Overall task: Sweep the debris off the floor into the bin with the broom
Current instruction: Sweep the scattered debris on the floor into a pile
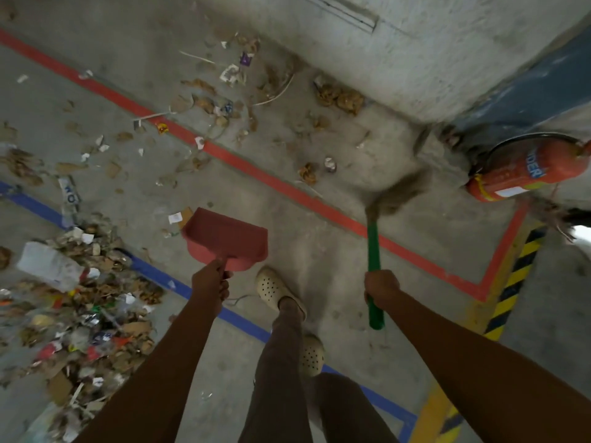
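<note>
My right hand (381,287) grips the green handle of a broom (373,247). Its brown bristles (401,191) are blurred above the floor near a red floor line. My left hand (211,284) holds a red dustpan (225,239) by its handle, with the pan empty and held just above the floor. Scattered debris (224,100) of dry leaves, paper scraps and sticks lies on the concrete ahead. A large debris heap (80,314) sits at the left. No bin is in view.
A red fire extinguisher (524,172) lies at the right by a concrete pillar (415,52). Red (271,177) and blue (179,287) floor lines cross diagonally; yellow-black hazard tape (511,289) runs at the right. My feet in beige clogs (275,290) stand between my arms.
</note>
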A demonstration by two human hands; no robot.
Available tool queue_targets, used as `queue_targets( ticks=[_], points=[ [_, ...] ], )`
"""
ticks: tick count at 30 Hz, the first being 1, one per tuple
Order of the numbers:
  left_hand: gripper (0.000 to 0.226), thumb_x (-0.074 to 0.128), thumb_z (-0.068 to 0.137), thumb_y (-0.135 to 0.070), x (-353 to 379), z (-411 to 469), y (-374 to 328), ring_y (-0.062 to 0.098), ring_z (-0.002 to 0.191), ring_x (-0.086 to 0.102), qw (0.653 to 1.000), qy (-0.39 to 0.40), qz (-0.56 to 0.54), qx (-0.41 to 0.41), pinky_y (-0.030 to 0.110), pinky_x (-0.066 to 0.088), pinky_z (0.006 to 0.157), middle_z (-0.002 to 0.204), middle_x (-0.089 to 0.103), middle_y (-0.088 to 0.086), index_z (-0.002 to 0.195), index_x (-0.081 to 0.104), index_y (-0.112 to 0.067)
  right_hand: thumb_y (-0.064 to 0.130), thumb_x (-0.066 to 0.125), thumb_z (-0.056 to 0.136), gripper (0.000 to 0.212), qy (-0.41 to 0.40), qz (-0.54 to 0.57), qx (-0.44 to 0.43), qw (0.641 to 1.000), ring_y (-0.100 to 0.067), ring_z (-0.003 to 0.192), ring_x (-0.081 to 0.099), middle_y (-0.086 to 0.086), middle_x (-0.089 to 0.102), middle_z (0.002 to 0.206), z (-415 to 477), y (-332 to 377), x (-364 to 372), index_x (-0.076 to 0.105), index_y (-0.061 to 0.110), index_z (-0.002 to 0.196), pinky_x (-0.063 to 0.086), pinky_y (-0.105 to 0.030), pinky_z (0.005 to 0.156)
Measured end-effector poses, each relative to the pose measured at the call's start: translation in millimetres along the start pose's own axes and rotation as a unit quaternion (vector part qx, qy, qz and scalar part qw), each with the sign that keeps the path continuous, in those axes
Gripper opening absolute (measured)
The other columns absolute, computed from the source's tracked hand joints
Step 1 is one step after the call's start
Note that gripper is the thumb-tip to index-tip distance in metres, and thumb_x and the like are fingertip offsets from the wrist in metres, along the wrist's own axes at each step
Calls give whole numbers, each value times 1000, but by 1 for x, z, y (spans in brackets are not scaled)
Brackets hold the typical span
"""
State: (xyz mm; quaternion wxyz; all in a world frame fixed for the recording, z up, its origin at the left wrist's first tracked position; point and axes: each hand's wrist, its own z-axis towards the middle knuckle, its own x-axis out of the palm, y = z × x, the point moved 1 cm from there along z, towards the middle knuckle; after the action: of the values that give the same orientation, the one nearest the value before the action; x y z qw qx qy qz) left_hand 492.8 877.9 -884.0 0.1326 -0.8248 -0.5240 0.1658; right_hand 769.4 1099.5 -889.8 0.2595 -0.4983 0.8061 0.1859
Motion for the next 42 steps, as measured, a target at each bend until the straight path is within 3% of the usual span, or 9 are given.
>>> queue_targets(
  ticks=[6, 12, 19, 23, 26, 29, 34, 37, 42],
  points=[
    [29, 55, 100, -32, -26, 37, -36, 6, 29, 25, 1000, -26, 10, -5, 14, 19, 33, 65, 45, 6, 77, 47, -16, 34, 51, 100, 33, 74, -235, -219, 944, -26, 92, 68, -10, 66, 104, -29, 83, 48, 58, 4, 114, 51, -29, 68],
    [31, 54, 99, -25, -43, 41, -64, 5, 26, 28, 993, -118, -1, 15, 11, 22, 34, 67, 48, 11, 74, 49, -9, 41, 44, 102, 31, -4, -367, -381, 849, -16, 73, 56, 0, 55, 85, -62, 139, 54, 50, 14, 115, 46, -28, 63],
    [28, 56, 98, -26, -32, 27, -81, 5, 26, 27, 993, -116, -29, 5, 11, 21, 33, 65, 47, 6, 73, 52, -14, 44, 44, 102, 34, -23, -279, -373, 885, -13, 66, 54, 4, 52, 79, -67, 138, 30, 50, 13, 115, 42, -24, 58],
    [31, 58, 95, -23, -6, 22, -83, 6, 27, 27, 994, -102, -28, 1, 12, 21, 34, 65, 48, 7, 68, 47, -15, 43, 47, 100, 36, -39, -195, -291, 936, -25, 77, 63, -6, 63, 90, -50, 133, 3, 53, 10, 112, 52, -34, 64],
    [27, 61, 93, -20, 22, 16, -89, 7, 31, 30, 994, -104, -25, 6, 14, 23, 35, 66, 52, 9, 70, 51, -11, 36, 51, 101, 33, -57, -106, -229, 966, -23, 75, 59, -4, 60, 87, -29, 129, -22, 58, 7, 114, 44, -29, 60],
    [22, 62, 93, -18, 50, 15, -95, 7, 33, 32, 995, -91, -34, 8, 14, 23, 36, 68, 55, 10, 75, 55, -8, 32, 49, 102, 35, -69, -38, -167, 983, -23, 74, 58, -6, 59, 85, 0, 128, -49, 61, 2, 113, 40, -27, 54],
    [30, 67, 92, -27, 91, 18, -105, 6, 32, 31, 996, -84, -37, 21, 14, 24, 35, 69, 55, 9, 71, 53, -12, 32, 55, 99, 39, -57, 96, -18, 994, -22, 57, 59, -9, 60, 71, 62, 146, -93, 61, -6, 105, 55, -36, 57],
    [29, 67, 92, -27, 112, 19, -109, 6, 32, 31, 994, -99, -30, 16, 14, 24, 35, 70, 56, 10, 71, 54, -11, 27, 58, 97, 35, -41, 58, -18, 997, -19, 50, 56, -8, 59, 66, 93, 160, -121, 62, -7, 104, 44, -27, 45],
    [33, 72, 89, -34, 143, 22, -111, 7, 33, 31, 992, -122, -35, 5, 16, 24, 34, 69, 55, 10, 74, 56, -10, 34, 58, 98, 31, -15, -184, -181, 966, -18, 64, 59, -3, 58, 76, 114, 178, -139, 61, 2, 97, 43, -24, 51]
  ],
)
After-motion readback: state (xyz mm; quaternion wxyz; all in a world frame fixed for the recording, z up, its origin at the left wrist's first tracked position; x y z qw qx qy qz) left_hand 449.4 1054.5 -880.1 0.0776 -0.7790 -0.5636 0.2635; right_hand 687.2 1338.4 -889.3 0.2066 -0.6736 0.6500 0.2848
